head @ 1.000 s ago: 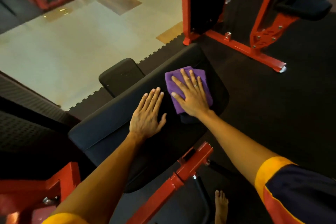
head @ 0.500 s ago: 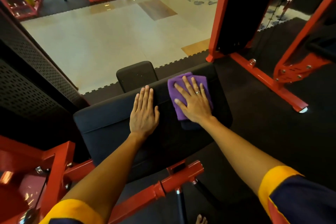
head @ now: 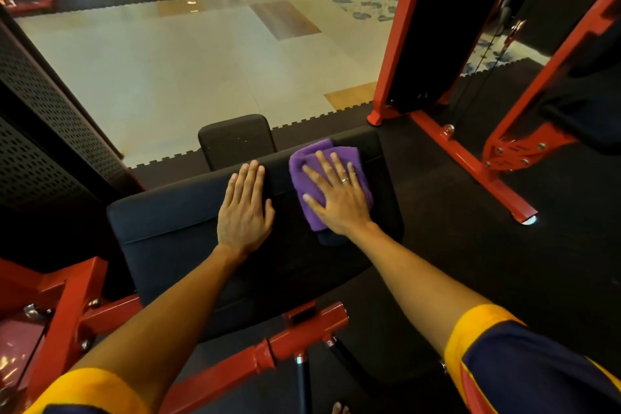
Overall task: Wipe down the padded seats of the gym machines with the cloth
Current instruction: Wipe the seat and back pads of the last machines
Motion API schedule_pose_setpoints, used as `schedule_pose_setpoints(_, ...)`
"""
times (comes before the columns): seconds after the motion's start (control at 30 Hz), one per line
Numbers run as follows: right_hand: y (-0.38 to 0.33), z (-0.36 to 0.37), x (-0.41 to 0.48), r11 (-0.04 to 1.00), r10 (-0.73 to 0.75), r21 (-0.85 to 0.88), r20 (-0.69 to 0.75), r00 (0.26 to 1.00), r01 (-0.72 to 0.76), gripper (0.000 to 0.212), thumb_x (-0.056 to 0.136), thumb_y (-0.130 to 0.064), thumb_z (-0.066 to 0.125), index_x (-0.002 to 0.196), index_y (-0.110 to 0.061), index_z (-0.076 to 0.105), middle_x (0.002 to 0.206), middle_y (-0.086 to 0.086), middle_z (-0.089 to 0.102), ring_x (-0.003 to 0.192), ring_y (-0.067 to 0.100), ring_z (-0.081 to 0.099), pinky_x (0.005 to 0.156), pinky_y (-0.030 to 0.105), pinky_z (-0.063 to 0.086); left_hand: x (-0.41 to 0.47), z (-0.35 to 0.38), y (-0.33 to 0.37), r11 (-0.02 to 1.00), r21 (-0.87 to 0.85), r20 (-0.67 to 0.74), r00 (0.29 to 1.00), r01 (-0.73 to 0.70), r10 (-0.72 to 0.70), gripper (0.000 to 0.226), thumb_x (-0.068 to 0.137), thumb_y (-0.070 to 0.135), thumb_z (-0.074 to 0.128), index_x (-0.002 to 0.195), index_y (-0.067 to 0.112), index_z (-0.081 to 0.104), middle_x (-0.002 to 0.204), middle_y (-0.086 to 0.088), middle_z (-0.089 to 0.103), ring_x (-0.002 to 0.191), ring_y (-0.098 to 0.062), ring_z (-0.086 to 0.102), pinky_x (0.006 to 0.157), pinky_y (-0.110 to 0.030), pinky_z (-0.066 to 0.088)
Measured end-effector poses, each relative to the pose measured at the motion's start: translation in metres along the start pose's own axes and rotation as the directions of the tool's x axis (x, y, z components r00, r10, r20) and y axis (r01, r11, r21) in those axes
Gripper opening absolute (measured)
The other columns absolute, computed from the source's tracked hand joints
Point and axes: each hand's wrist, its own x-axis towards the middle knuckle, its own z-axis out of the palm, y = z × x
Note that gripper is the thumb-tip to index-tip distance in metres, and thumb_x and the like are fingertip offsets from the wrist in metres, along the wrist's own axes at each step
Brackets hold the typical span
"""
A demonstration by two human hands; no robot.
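On my feed I see the right hand [head: 337, 200] lying flat on the purple cloth [head: 304, 161], fingers straight and slightly spread, palm pressing the fabric down rather than clutching it; a ring [head: 345, 179] shows on one finger. The cloth is folded into a thick pad and sits on the far right part of the black padded seat [head: 168, 232], close to its back edge, with purple showing beyond the fingertips and beside the thumb. I see the left hand [head: 245, 208] resting just beside it, also flat on the seat, fingers straight and close together, holding nothing; the two hands are apart, with a strip of bare padding between them. A smaller black pad [head: 237, 139] stands just behind the seat. The red frame bar [head: 295, 343] runs below the seat, between the forearms.
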Motion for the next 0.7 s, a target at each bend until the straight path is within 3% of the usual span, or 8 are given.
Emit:
schedule_pose_setpoints(0.1, 0.009, -0.019, 0.034, 0.940, 0.329, 0.092, 0.013, 0.944, -0.329, 0.070, 0.105, -0.060, 0.027, 0.164, -0.034, 0.000, 0.172, 0.001, -0.007, 0.158, 0.029, -0.011, 0.126, 0.055, -0.004, 0.003, -0.003, 0.009, 0.998, -0.024, -0.006, 0.999, 0.050, -0.050, 0.069, 0.099, 0.031, 0.039, 0.159, 0.002, 0.021, 0.166, -0.016, 0.018, 0.156, -0.027, 0.012, 0.128, -0.045, 0.008)
schedule_pose_setpoints(0.17, -0.001, -0.028, 0.060, 0.891, 0.419, 0.174, 0.037, 0.907, -0.419, 0.065, 0.107, -0.058, 0.026, 0.164, -0.036, 0.005, 0.172, 0.001, -0.004, 0.157, 0.032, -0.010, 0.125, 0.056, -0.008, 0.007, -0.004, 0.017, 0.996, -0.034, 0.008, 0.996, 0.086, -0.086, 0.068, 0.098, 0.031, 0.039, 0.158, 0.001, 0.023, 0.166, -0.016, 0.019, 0.156, -0.027, 0.013, 0.128, -0.046, 0.008)
schedule_pose_setpoints(0.23, -0.017, -0.022, 0.063, 0.935, 0.319, 0.158, 0.022, 0.947, -0.319, 0.063, 0.107, -0.055, 0.029, 0.164, -0.037, 0.007, 0.173, 0.000, -0.004, 0.157, 0.031, -0.011, 0.125, 0.057, -0.007, 0.013, -0.005, 0.023, 0.995, -0.043, 0.018, 0.996, 0.094, -0.093, 0.067, 0.099, 0.031, 0.036, 0.157, 0.000, 0.025, 0.165, -0.017, 0.022, 0.155, -0.028, 0.015, 0.128, -0.046, 0.009)
schedule_pose_setpoints(0.33, -0.027, -0.002, 0.019, 0.995, 0.058, 0.089, -0.034, 0.998, -0.055, 0.069, 0.106, -0.053, 0.036, 0.164, -0.034, 0.004, 0.173, 0.001, -0.007, 0.158, 0.028, -0.012, 0.126, 0.057, -0.001, 0.026, -0.005, 0.030, 0.998, -0.059, 0.058, 0.998, 0.034, -0.030, 0.064, 0.101, 0.033, 0.029, 0.156, -0.001, 0.029, 0.164, -0.018, 0.026, 0.154, -0.029, 0.019, 0.127, -0.046, 0.010)
schedule_pose_setpoints(0.43, 0.003, 0.012, -0.026, 0.995, 0.016, 0.096, -0.061, 0.998, -0.010, 0.071, 0.105, -0.057, 0.036, 0.164, -0.034, 0.006, 0.173, -0.002, -0.003, 0.159, 0.024, -0.008, 0.126, 0.057, 0.007, 0.043, -0.005, 0.043, 0.997, -0.068, 0.077, 0.997, 0.020, -0.015, 0.063, 0.102, 0.033, 0.030, 0.154, -0.001, 0.032, 0.161, -0.020, 0.030, 0.152, -0.031, 0.024, 0.127, -0.046, 0.011)
schedule_pose_setpoints(0.5, 0.032, 0.010, -0.034, 0.981, 0.166, 0.112, -0.045, 0.985, -0.160, 0.072, 0.104, -0.060, 0.034, 0.164, -0.036, 0.004, 0.172, -0.003, -0.006, 0.158, 0.023, -0.009, 0.127, 0.055, 0.004, 0.052, -0.006, 0.053, 0.997, -0.064, 0.076, 0.997, 0.036, -0.031, 0.062, 0.102, 0.031, 0.035, 0.154, -0.003, 0.032, 0.161, -0.022, 0.031, 0.152, -0.033, 0.025, 0.127, -0.045, 0.009)
schedule_pose_setpoints(0.6, 0.055, -0.003, -0.005, 0.873, 0.460, 0.182, 0.001, 0.888, -0.452, 0.072, 0.105, -0.061, 0.028, 0.164, -0.034, -0.003, 0.172, 0.001, -0.011, 0.158, 0.029, -0.010, 0.127, 0.053, 0.000, 0.061, -0.004, 0.067, 0.997, -0.054, 0.094, 0.995, 0.050, -0.045, 0.062, 0.105, 0.030, 0.040, 0.156, -0.003, 0.026, 0.163, -0.022, 0.025, 0.153, -0.034, 0.019, 0.127, -0.043, 0.004)
schedule_pose_setpoints(0.7, 0.045, -0.013, 0.031, 0.764, 0.586, 0.308, 0.034, 0.809, -0.567, 0.067, 0.107, -0.056, 0.028, 0.163, -0.035, 0.001, 0.172, 0.004, -0.009, 0.157, 0.033, -0.010, 0.126, 0.056, -0.005, 0.072, 0.001, 0.079, 0.999, -0.036, 0.137, 0.990, 0.026, -0.021, 0.064, 0.106, 0.034, 0.035, 0.157, -0.002, 0.020, 0.165, -0.021, 0.019, 0.155, -0.033, 0.014, 0.127, -0.042, 0.000)
